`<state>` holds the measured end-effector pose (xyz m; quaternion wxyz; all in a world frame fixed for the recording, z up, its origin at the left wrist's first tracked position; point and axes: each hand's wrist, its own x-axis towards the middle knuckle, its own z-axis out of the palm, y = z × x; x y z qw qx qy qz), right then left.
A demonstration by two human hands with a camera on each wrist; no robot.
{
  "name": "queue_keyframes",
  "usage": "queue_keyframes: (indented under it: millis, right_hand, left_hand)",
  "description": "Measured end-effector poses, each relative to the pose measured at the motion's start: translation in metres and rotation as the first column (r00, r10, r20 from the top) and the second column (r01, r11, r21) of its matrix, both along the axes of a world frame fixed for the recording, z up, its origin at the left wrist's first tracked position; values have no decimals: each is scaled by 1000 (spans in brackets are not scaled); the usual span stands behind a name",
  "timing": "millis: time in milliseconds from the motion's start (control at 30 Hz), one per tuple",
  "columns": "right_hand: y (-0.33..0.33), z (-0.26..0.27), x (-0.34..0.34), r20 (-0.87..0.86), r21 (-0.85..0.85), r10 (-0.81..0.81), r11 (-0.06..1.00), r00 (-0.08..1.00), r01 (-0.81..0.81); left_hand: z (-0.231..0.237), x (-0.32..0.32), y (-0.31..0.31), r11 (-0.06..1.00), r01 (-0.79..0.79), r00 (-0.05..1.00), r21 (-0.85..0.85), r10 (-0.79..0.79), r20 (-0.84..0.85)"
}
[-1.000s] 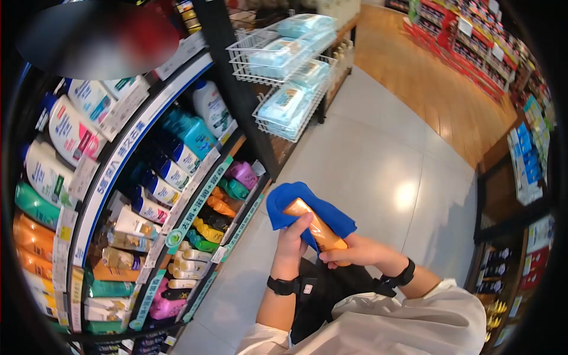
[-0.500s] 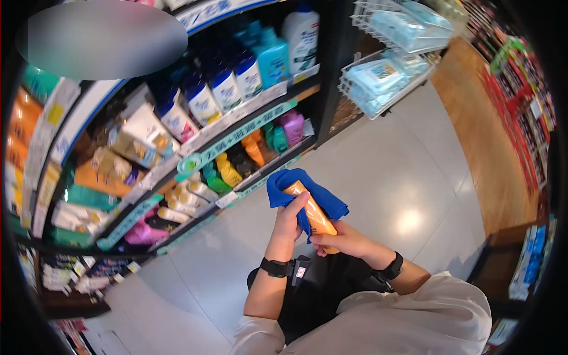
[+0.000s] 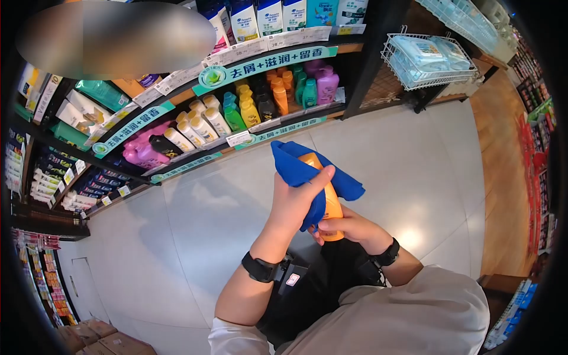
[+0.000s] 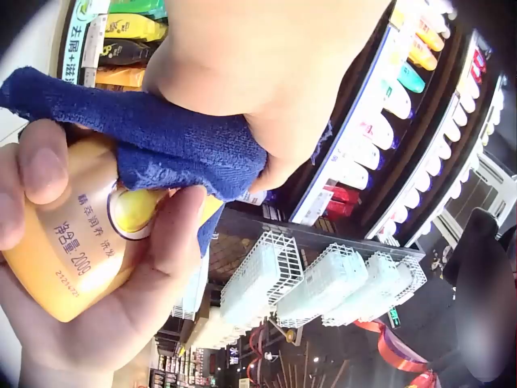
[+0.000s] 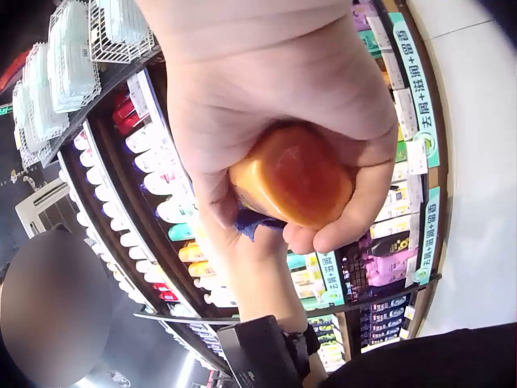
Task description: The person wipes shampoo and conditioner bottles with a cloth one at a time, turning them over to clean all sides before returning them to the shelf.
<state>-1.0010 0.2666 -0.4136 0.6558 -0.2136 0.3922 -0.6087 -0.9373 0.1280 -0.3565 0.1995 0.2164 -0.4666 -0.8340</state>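
- Shelves [image 3: 281,65] stand beyond our bottle [image 3: 333,204].
- Our right hand [image 3: 358,227] grips its base; our left hand [image 3: 297,198] holds cloth [image 3: 294,165] around its top.
- If the right hand loosens, the bottle could drop.

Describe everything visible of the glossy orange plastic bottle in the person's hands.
The glossy orange plastic bottle looks smooth and curved, with dark printed characters, including "200g", and a yellow rounded emblem on one face. It is held tilted above the pale grey floor. The right hand grips its base end; the left hand holds a blue towelling cloth against the other end, partly covering it.
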Motion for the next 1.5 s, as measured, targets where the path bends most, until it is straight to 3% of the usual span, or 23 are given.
queue_keyframes:
  millis: [400,500,533,567,600,733,767,800,833,867,900,967,1033,1067,1100,1133,1167,1200,1233,1333,1367,1433,1500]
  right_hand:
    - [-10,-7,2,39,5,-68,998,997,67]
    - [-24,-19,6,-72,36,-128,991,989,131]
    - [-30,-19,14,-575,45,-263,935,775,351]
    - [-34,-18,18,-909,-63,-267,848,321,527]
    - [-36,-25,17,-950,-124,-260,825,175,552]
    - [-28,-20,3,-905,-177,-295,916,306,360]
    - [-18,-29,-9,-608,-65,-252,961,753,269]
    - [-14,-34,-17,-136,-20,-134,991,982,133]
    - [-10,-38,-20,-138,-24,-141,990,980,140]
    - [-7,-41,-20,328,-96,-21,994,945,56]
    - [-4,-44,-18,706,-202,137,979,695,12]
    - [2,-48,-9,782,-199,161,980,602,-3]
    - [3,-30,-8,601,-108,-12,990,799,96]
    - [2,-16,-8,376,-164,-53,979,925,123]
    - [0,-6,-9,370,-168,-53,978,927,123]
    - [-4,4,-9,73,-225,-195,952,978,207]
    - [-6,13,-6,-219,-305,-339,915,915,266]
    - [-6,22,3,-72,-265,-487,851,870,454]
    - [-7,21,4,-75,-270,-487,850,870,452]
    - [-12,6,5,-472,-345,-716,687,514,639]
    - [-11,1,7,-472,-357,-721,683,508,637]
    - [-8,-9,10,-551,-283,-701,667,453,689]
    - [2,-27,9,-563,-245,-649,722,511,648]
  left_hand:
    - [-12,-11,-5,998,-20,1000,-52,21,19]
    - [-16,-15,-13,995,-89,996,-44,90,1]
    - [-18,-18,-14,987,-155,987,-49,153,-46]
    - [-20,-18,-16,987,-158,986,-42,156,-52]
    - [-23,-18,-17,983,-181,982,2,181,-57]
    - [-37,-14,-27,978,-210,967,-7,207,-150]
    - [-36,-12,-28,978,-207,967,-5,204,-152]
    - [-33,-11,-28,976,-188,961,113,207,-186]
    - [-31,-11,-29,960,-161,953,229,212,-218]
    - [-31,-11,-31,959,-152,956,239,204,-212]
    - [-30,-9,-31,961,-145,956,237,198,-215]
    - [-19,-9,-32,977,2,979,215,42,-200]
    - [5,-12,-42,986,111,971,125,-81,-226]
    - [16,-9,-45,976,212,956,52,-196,-218]
    - [27,-7,-47,976,213,954,48,-198,-223]
    - [37,-5,-50,959,284,931,-4,-276,-239]
    - [41,-4,-52,935,351,902,-56,-354,-247]
    - [31,-7,-54,909,385,862,-160,-416,-289]
    - [26,-9,-52,909,384,861,-165,-417,-292]
    - [9,-21,-43,894,422,818,-151,-447,-361]
    - [-2,-24,-39,892,422,813,-162,-452,-367]
    - [-25,-29,-34,912,396,889,108,-351,-294]
    - [-45,-26,-33,918,376,906,125,-337,-255]
